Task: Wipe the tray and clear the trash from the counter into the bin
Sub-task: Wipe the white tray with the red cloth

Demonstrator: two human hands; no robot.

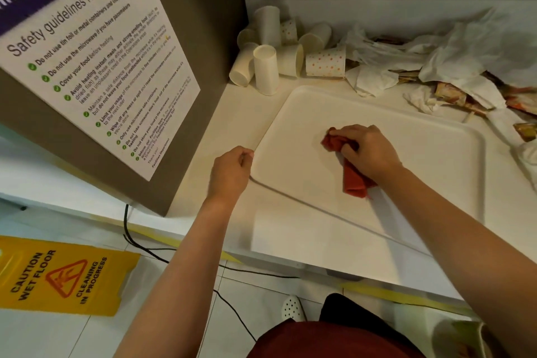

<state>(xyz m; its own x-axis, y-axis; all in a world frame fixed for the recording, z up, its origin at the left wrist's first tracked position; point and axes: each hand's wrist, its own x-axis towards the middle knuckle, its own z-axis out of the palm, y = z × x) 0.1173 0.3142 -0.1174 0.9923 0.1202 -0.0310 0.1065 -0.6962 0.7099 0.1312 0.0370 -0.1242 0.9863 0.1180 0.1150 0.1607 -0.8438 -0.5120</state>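
The right hand [369, 151] is pressing a bunched red cloth [353, 171] onto the floor of the white tray [421, 154], its grip closed round the cloth's upper end so that the folded tail is trailing out beneath the wrist. Gathered this way, the cloth is giving the fingers a firm pad to bear down on, which suits scrubbing better than a flat sheet would.

The left hand [232, 168] is sitting at the tray's near-left corner, its grip narrow, fingers curled in against the rim; it is probably bracing the tray so it is not sliding on the counter [203, 195] under the strokes. Whether it is actually pinching the rim I cannot tell.

Beyond the right grip, well apart from it, the trash is waiting untouched: toppled paper cups [270, 67] ahead and toward the left grip's side, crumpled napkins and wrappers [453, 67] ahead on the far side. Keeping it outside the tray is leaving the wiping surface free. The wiping looks underway, the clearing not yet begun.
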